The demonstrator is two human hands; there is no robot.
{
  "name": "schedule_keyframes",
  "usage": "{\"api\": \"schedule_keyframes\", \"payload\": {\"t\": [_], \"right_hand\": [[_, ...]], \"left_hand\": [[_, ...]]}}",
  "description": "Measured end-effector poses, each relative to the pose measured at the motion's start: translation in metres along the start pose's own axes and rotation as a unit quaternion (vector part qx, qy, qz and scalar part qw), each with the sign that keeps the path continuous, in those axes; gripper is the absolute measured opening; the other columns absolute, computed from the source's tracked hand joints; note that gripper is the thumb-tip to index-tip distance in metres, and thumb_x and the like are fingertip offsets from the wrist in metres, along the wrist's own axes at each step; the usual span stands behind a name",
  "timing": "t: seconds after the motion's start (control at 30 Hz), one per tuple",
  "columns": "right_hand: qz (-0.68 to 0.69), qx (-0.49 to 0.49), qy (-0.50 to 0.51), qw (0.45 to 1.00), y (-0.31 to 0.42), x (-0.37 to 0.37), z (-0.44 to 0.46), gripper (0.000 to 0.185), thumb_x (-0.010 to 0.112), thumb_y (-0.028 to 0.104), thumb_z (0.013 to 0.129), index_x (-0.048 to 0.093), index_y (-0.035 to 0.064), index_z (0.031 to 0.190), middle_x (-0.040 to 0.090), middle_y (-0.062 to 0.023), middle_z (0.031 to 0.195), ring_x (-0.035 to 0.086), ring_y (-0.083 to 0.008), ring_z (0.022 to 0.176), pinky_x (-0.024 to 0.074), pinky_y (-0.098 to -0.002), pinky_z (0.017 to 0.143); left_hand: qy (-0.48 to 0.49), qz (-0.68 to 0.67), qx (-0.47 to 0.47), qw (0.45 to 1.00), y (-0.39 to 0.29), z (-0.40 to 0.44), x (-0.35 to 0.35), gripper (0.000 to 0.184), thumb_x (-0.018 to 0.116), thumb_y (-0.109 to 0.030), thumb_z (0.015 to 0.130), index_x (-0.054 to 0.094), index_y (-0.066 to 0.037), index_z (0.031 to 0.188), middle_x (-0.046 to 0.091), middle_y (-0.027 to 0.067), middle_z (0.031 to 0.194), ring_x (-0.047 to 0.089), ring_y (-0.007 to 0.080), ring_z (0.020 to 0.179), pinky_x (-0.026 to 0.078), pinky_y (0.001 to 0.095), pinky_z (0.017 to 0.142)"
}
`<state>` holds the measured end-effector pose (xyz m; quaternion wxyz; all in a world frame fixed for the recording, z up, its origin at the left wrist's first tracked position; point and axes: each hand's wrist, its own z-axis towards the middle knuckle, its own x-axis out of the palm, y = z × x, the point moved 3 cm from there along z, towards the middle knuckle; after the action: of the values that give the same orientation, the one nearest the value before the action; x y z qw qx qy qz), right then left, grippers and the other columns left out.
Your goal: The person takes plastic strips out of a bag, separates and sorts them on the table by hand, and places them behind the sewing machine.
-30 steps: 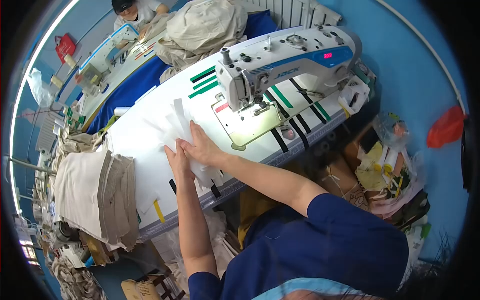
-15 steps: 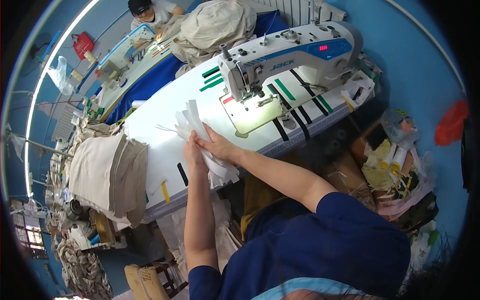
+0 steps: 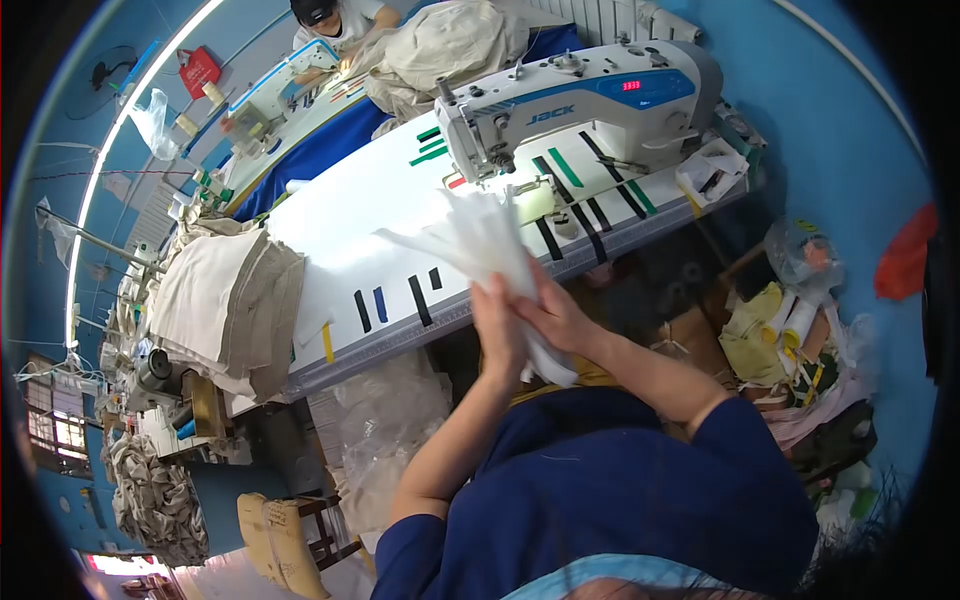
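A loose bundle of white strips [image 3: 487, 235] is gripped between my two hands near the table's front edge. My left hand [image 3: 498, 325] is closed on its left side, and my right hand [image 3: 552, 312] is closed on its right side. The strips fan out at the upper end, and their lower ends hang past my palms. Just beyond the bundle stands a white sewing machine [image 3: 590, 95] with its light on. Black tape strips [image 3: 419, 300] lie on the white table [image 3: 340, 215] to the left of my hands.
A stack of beige cloth [image 3: 215, 300] lies at the table's left end. Black and green tapes [image 3: 565, 168] lie around the machine. A white box [image 3: 712, 172] sits at the right end. Behind, another person [image 3: 345, 25] sits at a second machine. A padded chair [image 3: 275, 545] stands lower left.
Both hands have lifted the white bundle off the table and brought it right and closer to my body. Black and blue tapes on the table have come into view. The camera view has shifted.
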<state>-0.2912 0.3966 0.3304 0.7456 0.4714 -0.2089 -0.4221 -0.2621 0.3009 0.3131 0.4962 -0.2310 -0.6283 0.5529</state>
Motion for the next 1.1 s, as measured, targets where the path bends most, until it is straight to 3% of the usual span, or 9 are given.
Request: {"api": "schedule_keyframes", "payload": {"t": [0.17,0.3,0.5,0.6,0.67,0.83,0.97,1.07,1.1], "right_hand": [[-0.009,0.085,-0.161,0.983,-0.015,-0.080,-0.049,0.055,0.048,0.017,0.093,0.023,0.0016,0.139,0.038,-0.0170,0.133,0.039,-0.0238,0.122,0.0334,-0.0340,0.100],[-0.027,0.118,-0.190,0.974,-0.005,-0.121,-0.013,0.053,0.048,0.016,0.092,0.025,0.0044,0.139,0.046,-0.0158,0.127,0.047,-0.0214,0.114,0.0368,-0.0315,0.096],[-0.070,0.171,-0.079,0.980,-0.059,-0.175,0.081,0.056,0.051,0.023,0.088,0.030,0.0033,0.136,0.047,-0.0171,0.128,0.047,-0.0235,0.116,0.0366,-0.0310,0.095],[-0.144,0.206,-0.020,0.968,-0.077,-0.190,0.121,0.055,0.051,0.026,0.086,0.035,0.0020,0.133,0.047,-0.0197,0.127,0.046,-0.0276,0.117,0.0362,-0.0324,0.096],[-0.223,0.191,0.046,0.955,-0.097,-0.201,0.141,0.054,0.050,0.029,0.085,0.040,0.0011,0.130,0.047,-0.0212,0.128,0.046,-0.0302,0.118,0.0364,-0.0339,0.096],[-0.389,0.252,0.041,0.885,-0.115,-0.223,0.171,0.055,0.046,0.037,0.085,0.043,0.0012,0.127,0.044,-0.0225,0.131,0.040,-0.0323,0.122,0.0343,-0.0339,0.098],[-0.429,0.277,0.015,0.860,-0.130,-0.228,0.171,0.048,0.045,0.034,0.085,0.047,0.0031,0.123,0.047,-0.0210,0.127,0.042,-0.0343,0.120,0.0350,-0.0345,0.098],[-0.340,0.201,-0.145,0.907,-0.121,-0.215,0.148,0.041,0.048,0.034,0.085,0.055,0.0045,0.113,0.054,-0.0225,0.117,0.049,-0.0361,0.112,0.0386,-0.0390,0.094],[-0.415,0.135,-0.106,0.894,-0.125,-0.213,0.148,0.038,0.049,0.032,0.085,0.057,0.0042,0.110,0.055,-0.0226,0.116,0.050,-0.0356,0.110,0.0394,-0.0398,0.093]], "left_hand": [[0.156,0.017,-0.045,0.987,0.045,0.001,0.088,0.054,0.041,-0.042,0.094,0.037,0.000,0.129,0.048,0.0127,0.120,0.046,0.0201,0.109,0.036,0.0321,0.094],[0.189,0.000,-0.096,0.977,0.066,0.046,0.132,0.053,0.042,-0.041,0.093,0.038,0.000,0.127,0.049,0.0134,0.117,0.047,0.0214,0.107,0.037,0.0329,0.094],[0.123,-0.131,-0.158,0.971,0.111,0.150,0.151,0.049,0.033,-0.042,0.096,0.039,-0.004,0.126,0.049,0.0148,0.117,0.050,0.0247,0.106,0.042,0.0369,0.091],[0.091,-0.145,-0.072,0.983,0.123,0.194,0.153,0.052,0.031,-0.046,0.096,0.039,-0.006,0.127,0.049,0.0137,0.118,0.050,0.0252,0.107,0.042,0.0370,0.091],[0.080,-0.134,-0.096,0.983,0.142,0.220,0.152,0.054,0.030,-0.048,0.095,0.038,-0.006,0.128,0.049,0.0136,0.119,0.050,0.0253,0.107,0.041,0.0368,0.092],[0.015,0.010,-0.153,0.988,0.159,0.239,0.168,0.042,0.040,-0.033,0.092,0.052,0.000,0.115,0.051,0.0156,0.117,0.050,0.0254,0.108,0.041,0.0336,0.089],[-0.006,-0.014,-0.037,0.999,0.153,0.238,0.177,0.040,0.042,-0.027,0.089,0.052,0.003,0.112,0.055,0.0127,0.107,0.051,0.0203,0.097,0.041,0.0323,0.085],[0.004,0.060,0.007,0.998,0.152,0.241,0.166,0.039,0.043,-0.027,0.089,0.052,0.004,0.112,0.056,0.0136,0.105,0.053,0.0210,0.094,0.042,0.0317,0.084],[0.002,0.065,0.005,0.998,0.151,0.240,0.164,0.040,0.043,-0.027,0.089,0.052,0.004,0.112,0.056,0.0141,0.105,0.053,0.0211,0.094,0.042,0.0313,0.083]]}}
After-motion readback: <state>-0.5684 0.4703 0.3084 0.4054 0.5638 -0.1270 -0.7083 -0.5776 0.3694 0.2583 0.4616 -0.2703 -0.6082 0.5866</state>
